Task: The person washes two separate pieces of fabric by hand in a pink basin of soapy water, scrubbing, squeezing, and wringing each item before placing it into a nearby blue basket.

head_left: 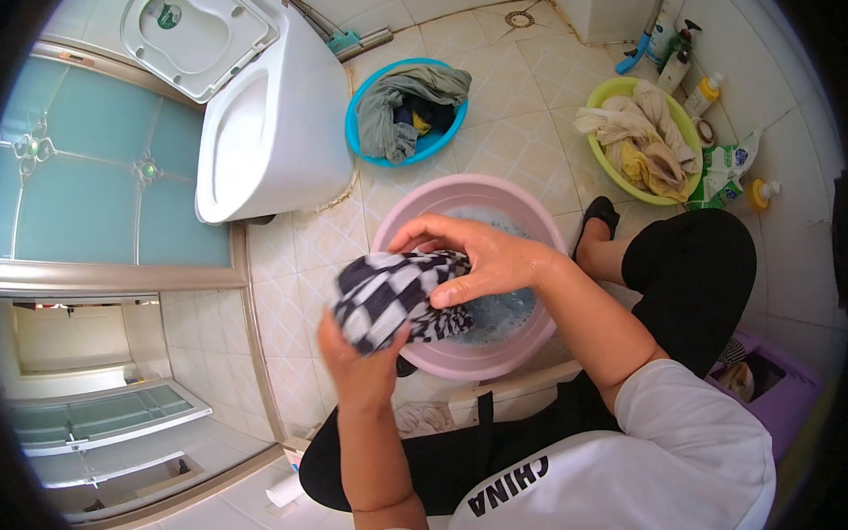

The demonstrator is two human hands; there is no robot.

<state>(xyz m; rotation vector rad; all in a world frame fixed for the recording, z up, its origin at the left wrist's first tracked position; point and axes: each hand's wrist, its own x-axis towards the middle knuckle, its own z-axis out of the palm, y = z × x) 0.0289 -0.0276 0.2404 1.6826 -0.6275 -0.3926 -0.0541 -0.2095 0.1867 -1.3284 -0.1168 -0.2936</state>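
Both my hands hold a bunched black-and-white checkered knit cloth [380, 299] above a pink basin [399, 210]. My left hand [360, 356] grips its lower left side, fingers closed round it and slightly blurred. From above and to the right, my right hand [487, 258] clasps the cloth, thumb pressed on its front and fingers over the top. Part of the fabric hangs gathered between the hands. Sudsy, bluish water [505, 314] shows in the basin to the right of the cloth. What garment the cloth is, I cannot tell.
Beyond the basin stands a blue tub [352, 127] with grey-green clothes. A lime-green basin [608, 179] of pale clothes sits at the right, beside several bottles [703, 96] along the wall. A white toilet [288, 130] is at the left, a purple container [791, 392] near my right side.
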